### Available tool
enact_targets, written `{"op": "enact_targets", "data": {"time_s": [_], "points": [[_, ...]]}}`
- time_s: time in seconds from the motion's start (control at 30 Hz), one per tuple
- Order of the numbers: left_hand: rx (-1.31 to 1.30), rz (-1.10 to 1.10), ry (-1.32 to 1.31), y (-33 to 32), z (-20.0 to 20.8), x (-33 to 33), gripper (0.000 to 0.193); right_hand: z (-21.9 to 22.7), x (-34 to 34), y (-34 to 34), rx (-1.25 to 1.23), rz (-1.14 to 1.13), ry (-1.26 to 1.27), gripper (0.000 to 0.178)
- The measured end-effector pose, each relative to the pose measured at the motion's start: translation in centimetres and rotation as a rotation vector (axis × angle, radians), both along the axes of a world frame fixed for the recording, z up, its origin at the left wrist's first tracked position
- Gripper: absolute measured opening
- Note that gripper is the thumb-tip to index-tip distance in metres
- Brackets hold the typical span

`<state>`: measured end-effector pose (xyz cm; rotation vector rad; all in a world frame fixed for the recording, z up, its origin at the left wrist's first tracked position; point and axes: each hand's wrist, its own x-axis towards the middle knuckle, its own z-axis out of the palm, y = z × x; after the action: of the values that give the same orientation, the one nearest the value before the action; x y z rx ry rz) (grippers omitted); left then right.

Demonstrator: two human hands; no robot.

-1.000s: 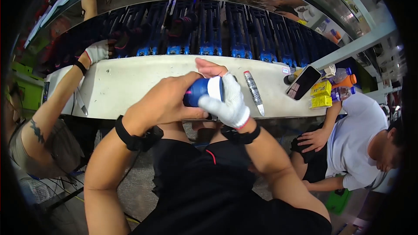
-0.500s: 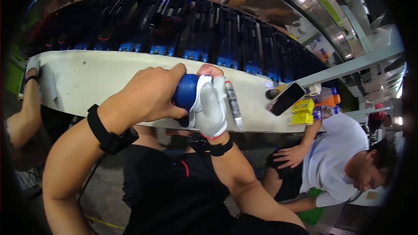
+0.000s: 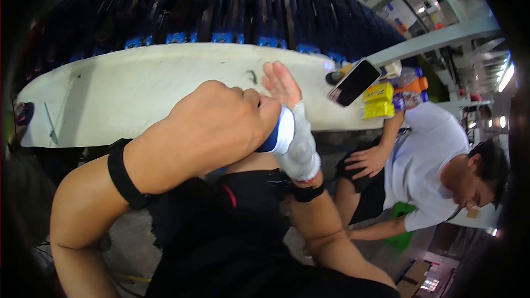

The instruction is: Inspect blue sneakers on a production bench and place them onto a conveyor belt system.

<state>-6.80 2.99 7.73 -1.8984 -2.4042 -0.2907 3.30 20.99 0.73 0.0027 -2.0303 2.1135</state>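
My left hand [image 3: 212,124] is closed, its curled fingers gripping a blue thing with a white band [image 3: 285,132]. Most of that thing is hidden behind the hand, so its kind cannot be made out. My right hand [image 3: 295,132] wears a whitish fingerless glove [image 3: 301,152] and stands upright against the white side of the thing. Its bare fingertips stretch up, apart from one another. Both hands are close together over the near edge of a white worktop [image 3: 143,99].
Dark blue-black conveyor slats [image 3: 221,11] run behind the worktop. At right lie a phone [image 3: 356,83], yellow boxes [image 3: 379,99] and bottles [image 3: 411,85]. A seated person in a white shirt [image 3: 428,154] is at the right. A thin blade-like strip [image 3: 49,124] lies far left.
My left hand has turned over the blue thing, covering more of it. My right hand's fingers have straightened upward. The marker beside it no longer shows. The view has shifted.
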Motion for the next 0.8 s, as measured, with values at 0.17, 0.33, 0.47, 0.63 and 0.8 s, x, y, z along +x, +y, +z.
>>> {"op": "enact_targets", "data": {"time_s": [0.17,0.33,0.47,0.63,0.8], "points": [[-0.006,0.066,-0.098,-5.3,2.1,0.3,0.076,0.0,1.7,-1.2,0.229,0.267,0.177,0.155],[0.153,0.306,-0.544,-9.1,0.7,4.2,0.105,-5.3,1.5,-2.2,0.583,-0.024,0.251,0.084],[0.368,0.352,-0.6,-11.7,-4.0,5.6,0.08,-6.2,-0.2,-3.9,0.608,-0.068,0.396,0.069],[0.431,0.459,-0.545,-11.9,-4.6,5.5,0.079,-6.9,-0.8,-4.3,0.652,-0.03,0.414,0.062],[0.514,0.418,-0.478,-11.2,-5.4,5.2,0.066,-6.3,-0.5,-3.4,0.632,-0.053,0.396,0.056]]}}
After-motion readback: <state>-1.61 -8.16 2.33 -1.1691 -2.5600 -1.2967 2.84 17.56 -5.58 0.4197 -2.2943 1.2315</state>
